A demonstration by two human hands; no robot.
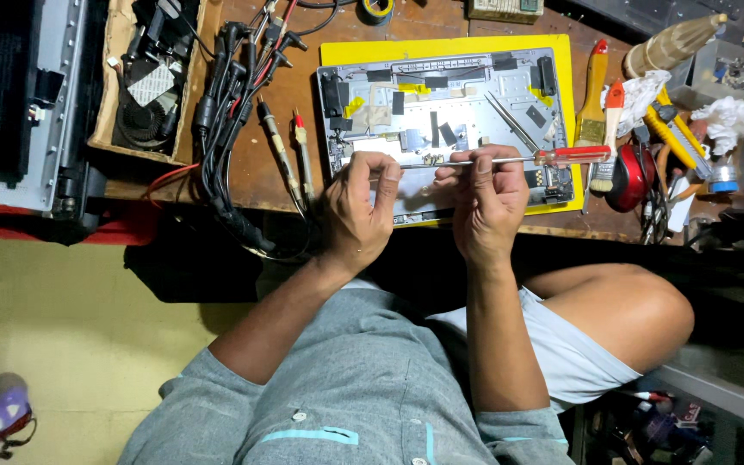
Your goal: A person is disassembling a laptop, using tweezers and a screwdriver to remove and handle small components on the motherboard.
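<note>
Wooden bench fills the upper frame, with a yellow mat (561, 60) at its centre under an opened laptop shell (441, 103). Right hand (488, 202) pinches the steel shaft of a red-handled screwdriver (510, 158), lying level across the middle, while left hand (356, 211) curls its fingertips near the tip; whether they grip anything there is hidden. It looks light, stiff and slick, best held by its ribbed handle; probes (290, 151) lie left, brushes (600, 112) right.
</note>
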